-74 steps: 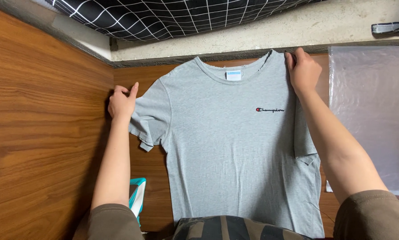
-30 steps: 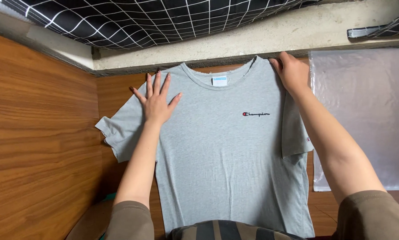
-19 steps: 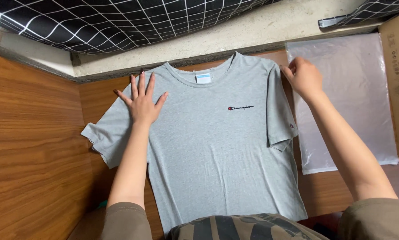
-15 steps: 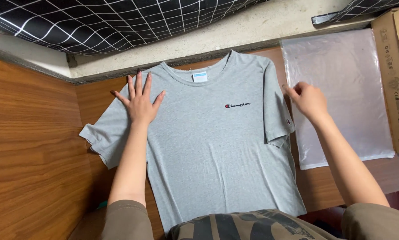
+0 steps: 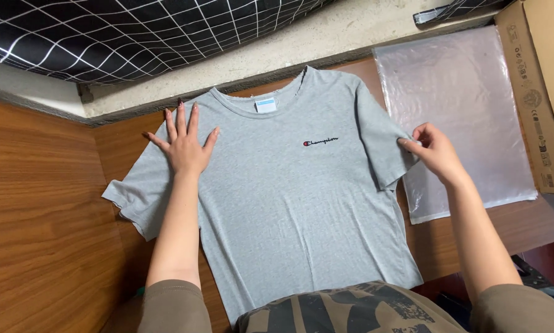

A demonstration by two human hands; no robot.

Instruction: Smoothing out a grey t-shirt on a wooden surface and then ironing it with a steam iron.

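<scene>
The left hand (image 5: 187, 145) lies flat, palm down and fingers spread, on the shoulder area of a grey T-shirt (image 5: 289, 209), just beside the collar on the viewer's left. It presses the fabric and grips nothing. The right hand (image 5: 434, 151) is at the opposite sleeve (image 5: 385, 145), fingers curled with the fingertips pinching the sleeve's outer hem; the cloth there is lifted slightly off the surface.

The T-shirt is spread face up on a wooden counter (image 5: 36, 234), collar away from the person and lower hem toward the person's body. It lies between the two hands, with the chest and a small embroidered mark near the middle of the view. The other sleeve (image 5: 135, 200) lies flat, just outward of the left forearm.

A clear plastic bag (image 5: 468, 111) lies flat on the counter just beyond the right hand, its near edge partly under the held sleeve. A cardboard box (image 5: 536, 92) stands beside the bag at the right edge of the view. A dark cloth with a white grid pattern (image 5: 135, 31) runs along the top, behind a pale ledge (image 5: 326, 37).
</scene>
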